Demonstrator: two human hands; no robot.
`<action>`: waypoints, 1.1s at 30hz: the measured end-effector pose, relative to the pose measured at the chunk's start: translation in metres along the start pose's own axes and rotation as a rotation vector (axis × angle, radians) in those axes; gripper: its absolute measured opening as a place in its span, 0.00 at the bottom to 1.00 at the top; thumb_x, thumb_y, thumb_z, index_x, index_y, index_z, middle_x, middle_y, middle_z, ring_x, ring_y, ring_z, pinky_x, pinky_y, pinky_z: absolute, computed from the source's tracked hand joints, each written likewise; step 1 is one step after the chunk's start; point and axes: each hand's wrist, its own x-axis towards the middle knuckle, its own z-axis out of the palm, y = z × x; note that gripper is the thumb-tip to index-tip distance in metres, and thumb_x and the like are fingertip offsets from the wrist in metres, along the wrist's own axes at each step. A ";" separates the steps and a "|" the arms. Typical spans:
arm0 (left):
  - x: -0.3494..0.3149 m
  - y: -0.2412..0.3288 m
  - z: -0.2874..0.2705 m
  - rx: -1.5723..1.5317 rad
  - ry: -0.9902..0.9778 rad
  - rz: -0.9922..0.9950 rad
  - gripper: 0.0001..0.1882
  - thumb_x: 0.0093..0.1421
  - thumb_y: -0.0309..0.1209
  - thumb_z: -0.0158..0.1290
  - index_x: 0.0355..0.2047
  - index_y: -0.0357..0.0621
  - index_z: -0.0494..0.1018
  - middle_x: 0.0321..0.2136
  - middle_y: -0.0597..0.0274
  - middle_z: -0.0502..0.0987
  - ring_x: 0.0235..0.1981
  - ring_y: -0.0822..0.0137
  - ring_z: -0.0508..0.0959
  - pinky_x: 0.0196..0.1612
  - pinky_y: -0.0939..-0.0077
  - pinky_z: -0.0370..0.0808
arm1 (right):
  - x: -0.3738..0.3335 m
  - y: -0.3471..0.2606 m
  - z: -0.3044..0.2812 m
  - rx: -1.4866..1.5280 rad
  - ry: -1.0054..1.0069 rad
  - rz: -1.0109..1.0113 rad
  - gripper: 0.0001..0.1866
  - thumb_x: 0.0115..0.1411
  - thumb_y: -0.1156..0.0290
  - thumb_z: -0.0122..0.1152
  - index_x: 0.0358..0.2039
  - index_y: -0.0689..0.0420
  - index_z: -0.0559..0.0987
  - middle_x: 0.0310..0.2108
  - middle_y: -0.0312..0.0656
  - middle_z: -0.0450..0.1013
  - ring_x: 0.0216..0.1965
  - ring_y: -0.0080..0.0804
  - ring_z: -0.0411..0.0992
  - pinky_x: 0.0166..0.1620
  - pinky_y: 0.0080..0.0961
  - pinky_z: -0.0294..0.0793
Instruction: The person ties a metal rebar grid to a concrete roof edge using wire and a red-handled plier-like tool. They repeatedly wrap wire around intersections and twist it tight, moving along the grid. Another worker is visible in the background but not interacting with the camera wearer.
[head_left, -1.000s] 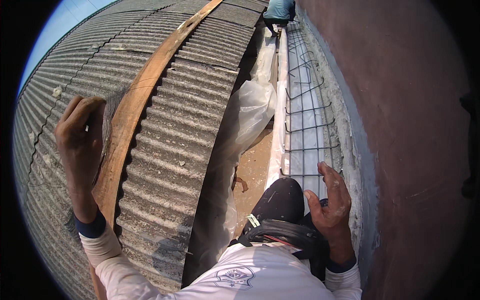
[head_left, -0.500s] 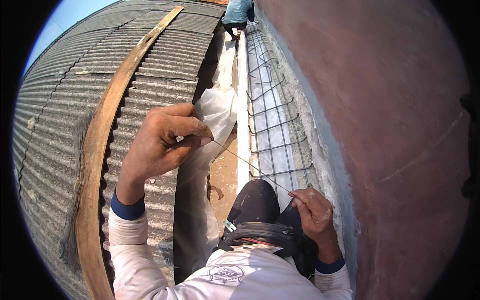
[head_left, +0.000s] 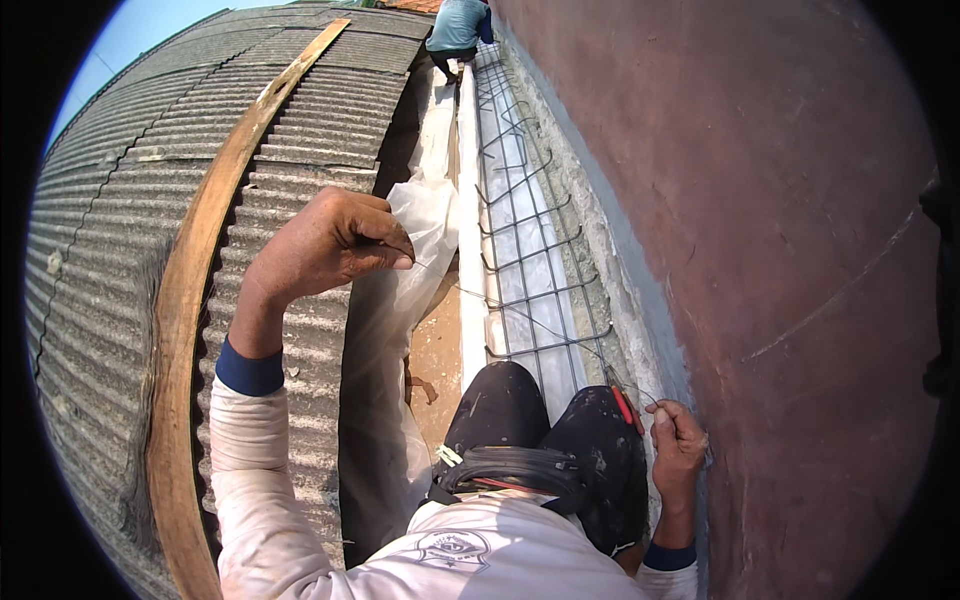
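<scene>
My left hand (head_left: pixel 335 240) is raised over the edge of the corrugated roof, thumb and fingertips pinched on a thin wire (head_left: pixel 500 307). The wire runs faintly from there across toward the steel mesh of rebar (head_left: pixel 545 295). Low at the right, beside my knee, my right hand (head_left: pixel 679 450) is closed in a pinch on a thin wire end. Whether both hands hold one wire or two pieces, I cannot tell. Next to that hand, against my knee, shows a tool with red handles (head_left: pixel 627 410); its head is hidden.
Corrugated roofing (head_left: pixel 320 150) with a long wooden plank (head_left: pixel 215 210) lies at the left. A bundle of thin wires (head_left: pixel 145 400) rests by the plank. Clear plastic sheeting (head_left: pixel 415 235) hangs beside the formwork board (head_left: pixel 468 220). A reddish wall (head_left: pixel 780 250) rises at right. Another person (head_left: pixel 458 30) crouches ahead.
My right hand has moved right and down, away from the mesh, and the wire no longer runs taut between my hands. The red-handled tool has come into sight. My left hand has shifted slightly.
</scene>
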 end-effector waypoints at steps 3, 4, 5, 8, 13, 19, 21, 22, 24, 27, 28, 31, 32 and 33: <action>-0.013 0.001 -0.012 0.051 -0.006 -0.162 0.07 0.58 0.27 0.71 0.35 0.39 0.86 0.27 0.61 0.81 0.28 0.67 0.81 0.32 0.66 0.76 | -0.003 0.012 -0.004 -0.158 0.141 -0.107 0.09 0.75 0.77 0.54 0.46 0.67 0.82 0.35 0.42 0.80 0.36 0.27 0.75 0.43 0.26 0.75; -0.024 -0.001 -0.030 0.092 -0.049 -0.186 0.07 0.58 0.26 0.70 0.36 0.38 0.85 0.28 0.58 0.84 0.31 0.63 0.84 0.35 0.67 0.79 | -0.004 0.014 -0.004 -0.206 0.172 -0.165 0.10 0.75 0.77 0.54 0.46 0.67 0.82 0.36 0.43 0.80 0.37 0.30 0.76 0.44 0.28 0.76; -0.034 -0.007 -0.045 0.002 -0.061 -0.273 0.06 0.58 0.25 0.70 0.35 0.37 0.85 0.28 0.60 0.85 0.31 0.68 0.84 0.35 0.70 0.79 | -0.004 0.016 -0.004 -0.252 0.204 -0.224 0.10 0.75 0.77 0.54 0.46 0.67 0.82 0.36 0.45 0.80 0.38 0.32 0.77 0.45 0.29 0.76; -0.085 -0.028 -0.109 0.047 -0.096 -0.400 0.09 0.60 0.29 0.71 0.34 0.35 0.85 0.28 0.62 0.85 0.29 0.75 0.82 0.32 0.74 0.78 | -0.005 0.021 0.003 -0.298 0.236 -0.255 0.10 0.75 0.77 0.53 0.46 0.68 0.81 0.38 0.50 0.81 0.39 0.36 0.79 0.47 0.32 0.77; -0.176 -0.057 -0.193 0.033 0.153 -0.569 0.16 0.56 0.39 0.75 0.29 0.37 0.84 0.21 0.69 0.79 0.24 0.78 0.75 0.29 0.78 0.72 | -0.006 0.039 0.029 -0.218 0.185 -0.202 0.09 0.75 0.76 0.54 0.46 0.67 0.81 0.38 0.46 0.80 0.38 0.32 0.77 0.46 0.29 0.76; -0.183 -0.089 -0.199 0.332 0.695 -0.541 0.13 0.63 0.37 0.71 0.35 0.39 0.85 0.31 0.66 0.82 0.35 0.77 0.79 0.41 0.80 0.75 | -0.001 0.054 0.035 -0.156 0.036 0.055 0.09 0.76 0.74 0.54 0.44 0.64 0.81 0.31 0.36 0.76 0.30 0.19 0.69 0.37 0.21 0.70; -0.150 -0.099 -0.176 0.517 0.715 -0.586 0.12 0.63 0.37 0.70 0.37 0.40 0.86 0.33 0.62 0.84 0.40 0.72 0.82 0.50 0.74 0.77 | -0.005 0.050 0.035 0.014 -0.018 0.077 0.09 0.76 0.72 0.55 0.44 0.61 0.82 0.26 0.29 0.69 0.24 0.13 0.61 0.29 0.17 0.60; -0.129 -0.102 -0.161 0.778 0.607 -0.702 0.13 0.64 0.35 0.68 0.44 0.41 0.84 0.40 0.57 0.84 0.48 0.65 0.81 0.57 0.66 0.74 | -0.007 0.047 0.035 0.108 -0.059 0.130 0.09 0.76 0.72 0.56 0.44 0.59 0.83 0.23 0.26 0.66 0.21 0.10 0.56 0.25 0.15 0.55; -0.086 -0.098 -0.108 1.217 0.529 -0.758 0.21 0.65 0.32 0.65 0.57 0.44 0.79 0.55 0.49 0.79 0.62 0.52 0.75 0.68 0.52 0.65 | -0.010 0.038 0.032 0.225 0.004 0.218 0.09 0.76 0.70 0.56 0.43 0.59 0.82 0.23 0.27 0.66 0.20 0.11 0.57 0.24 0.16 0.55; -0.023 -0.059 -0.002 1.040 0.691 -0.283 0.31 0.62 0.23 0.60 0.67 0.50 0.72 0.67 0.47 0.70 0.71 0.45 0.67 0.70 0.46 0.62 | -0.011 0.021 0.031 0.314 0.047 0.244 0.08 0.76 0.71 0.56 0.44 0.60 0.82 0.22 0.29 0.67 0.21 0.11 0.58 0.25 0.16 0.55; -0.012 -0.035 0.047 0.760 0.575 -0.146 0.30 0.63 0.22 0.59 0.67 0.50 0.72 0.66 0.50 0.72 0.70 0.47 0.68 0.70 0.46 0.63 | -0.012 0.016 0.033 0.315 0.076 0.252 0.08 0.76 0.72 0.56 0.45 0.60 0.82 0.22 0.29 0.67 0.22 0.12 0.59 0.26 0.16 0.55; 0.007 0.046 0.182 -0.103 0.080 0.313 0.31 0.67 0.29 0.59 0.71 0.54 0.70 0.67 0.55 0.72 0.75 0.50 0.64 0.77 0.42 0.54 | -0.011 0.000 0.046 0.142 0.006 0.158 0.08 0.76 0.72 0.55 0.45 0.60 0.82 0.23 0.29 0.68 0.23 0.12 0.60 0.27 0.16 0.56; 0.010 0.068 0.215 -0.191 0.056 0.340 0.31 0.70 0.32 0.58 0.72 0.56 0.69 0.66 0.55 0.74 0.75 0.51 0.64 0.78 0.41 0.53 | -0.011 -0.005 0.051 0.129 -0.036 0.060 0.09 0.76 0.70 0.56 0.45 0.60 0.82 0.22 0.29 0.69 0.20 0.12 0.59 0.25 0.15 0.57; 0.015 0.081 0.240 -0.286 0.041 0.379 0.28 0.68 0.30 0.59 0.68 0.48 0.72 0.57 0.53 0.77 0.68 0.50 0.71 0.73 0.48 0.61 | -0.011 -0.011 0.053 0.096 -0.050 -0.004 0.09 0.75 0.71 0.56 0.45 0.60 0.82 0.23 0.29 0.70 0.21 0.12 0.60 0.25 0.16 0.58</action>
